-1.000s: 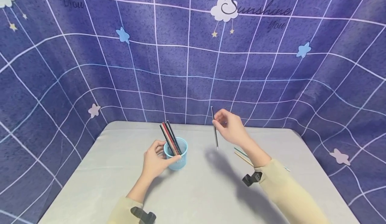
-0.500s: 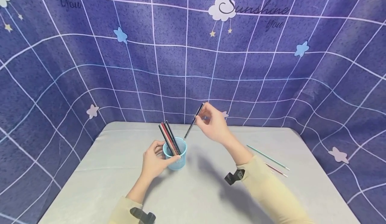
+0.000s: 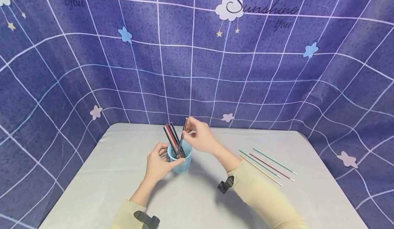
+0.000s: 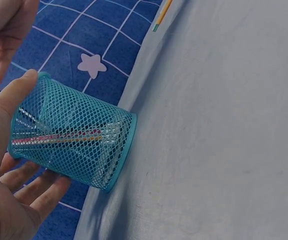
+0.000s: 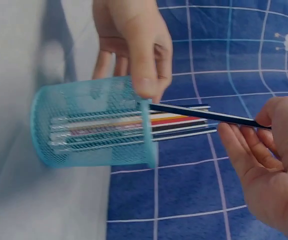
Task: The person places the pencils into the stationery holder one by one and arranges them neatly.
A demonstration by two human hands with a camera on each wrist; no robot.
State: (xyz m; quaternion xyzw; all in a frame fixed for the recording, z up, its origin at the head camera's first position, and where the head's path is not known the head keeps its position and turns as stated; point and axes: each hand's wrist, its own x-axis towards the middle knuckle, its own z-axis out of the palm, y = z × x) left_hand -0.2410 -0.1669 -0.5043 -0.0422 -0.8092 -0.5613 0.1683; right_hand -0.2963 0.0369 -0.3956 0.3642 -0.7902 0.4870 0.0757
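Observation:
A light blue mesh pencil cup (image 3: 182,166) stands upright on the table, held around its side by my left hand (image 3: 158,164). Thumb and fingers lie on opposite sides near its rim, as the left wrist view shows. Several pencils (image 5: 179,122), among them red and black ones, lean inside with their upper ends sticking out. My right hand (image 3: 201,136) pinches a dark pencil (image 5: 209,116) near its upper end, above the cup. This pencil slants down, its lower end at the cup's mouth, close to my left thumb (image 5: 145,75).
Several thin pencils lie side by side on the table to the right, including a yellow pencil (image 3: 261,170), a red pencil (image 3: 272,165) and a green pencil (image 3: 275,161). A purple gridded curtain (image 3: 197,61) hangs behind the pale tabletop (image 3: 101,181).
My right hand has moved left and slightly down with the dark pencil, bringing it from over the table to the cup's mouth. My left hand and the cup have stayed in place.

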